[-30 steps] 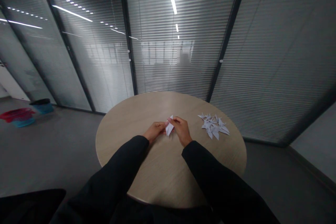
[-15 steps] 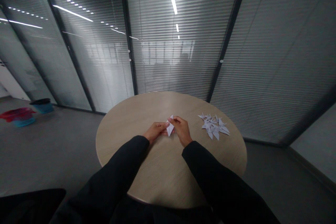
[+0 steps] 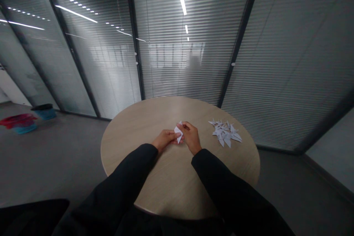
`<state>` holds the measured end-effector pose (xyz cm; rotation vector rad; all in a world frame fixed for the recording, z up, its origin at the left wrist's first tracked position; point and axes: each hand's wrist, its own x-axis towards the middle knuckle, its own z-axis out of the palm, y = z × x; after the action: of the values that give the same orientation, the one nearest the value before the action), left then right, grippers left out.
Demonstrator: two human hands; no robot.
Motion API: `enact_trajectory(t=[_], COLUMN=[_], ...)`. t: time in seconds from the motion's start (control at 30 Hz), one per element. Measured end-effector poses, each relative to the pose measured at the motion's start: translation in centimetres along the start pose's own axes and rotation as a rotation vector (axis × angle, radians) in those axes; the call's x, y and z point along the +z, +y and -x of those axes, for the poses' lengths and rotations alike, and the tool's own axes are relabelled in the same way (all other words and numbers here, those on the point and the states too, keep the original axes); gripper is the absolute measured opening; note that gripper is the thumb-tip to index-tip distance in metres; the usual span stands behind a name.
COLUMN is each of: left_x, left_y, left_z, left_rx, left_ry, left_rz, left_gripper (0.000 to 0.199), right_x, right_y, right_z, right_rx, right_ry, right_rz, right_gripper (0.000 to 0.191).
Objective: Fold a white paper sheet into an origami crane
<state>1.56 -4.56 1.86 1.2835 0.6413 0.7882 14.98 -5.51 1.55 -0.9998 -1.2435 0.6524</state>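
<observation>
folded paper (image 3: 179, 134), long axis fore-aft, tip toward the body. left hand (image 3: 165, 139) and right hand (image 3: 190, 137) hold it, fingers closed on it, above desk (image 3: 171, 179).

Black-sleeved left forearm (image 3: 121, 181) and right forearm (image 3: 224, 185) angled inward from the lower corners, bare wrists slightly bent, left hand (image 3: 166, 139) and right hand (image 3: 191, 138) held close together, fingertips pinched and nearly meeting, right fingers curled over from above.

no legible text, no labels, no brands, no numbers — nothing readable anywhere in view
</observation>
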Motion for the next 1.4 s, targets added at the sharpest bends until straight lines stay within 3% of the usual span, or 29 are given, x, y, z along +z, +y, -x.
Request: enact_trajectory(t=[0.27,0.47,0.77,1.0,1.4], left_x=[-0.1,-0.5,-0.9,-0.7,-1.1], left_y=[-0.3,-0.3,-0.2,0.2,-0.5], left_z=[-0.1,-0.3,-0.6,-0.7,-0.9], left_rx=[0.023,0.044,0.073,0.047,0.093], left_ry=[0.004,0.063,0.033,-0.019,0.0], left_rz=[-0.056,-0.118,-0.222,-0.233,-0.236], left_gripper=[0.05,0.049,0.051,0.051,0.052], right_x=[0.1,-0.1,-0.2,-0.3,-0.8], right_y=[0.0,-0.1,-0.4,-0.6,0.4], right_z=[-0.2,-0.2,0.2,0.3,-0.4], right_rx=[0.049,0.202,0.229,0.25,0.328], right_ry=[-0.04,-0.152,-0.061,-0.016,0.004], right_rz=[-0.101,-0.189,-0.183,-0.221,-0.37], right_gripper=[0.034,0.045,0.034,0.034,0.037])
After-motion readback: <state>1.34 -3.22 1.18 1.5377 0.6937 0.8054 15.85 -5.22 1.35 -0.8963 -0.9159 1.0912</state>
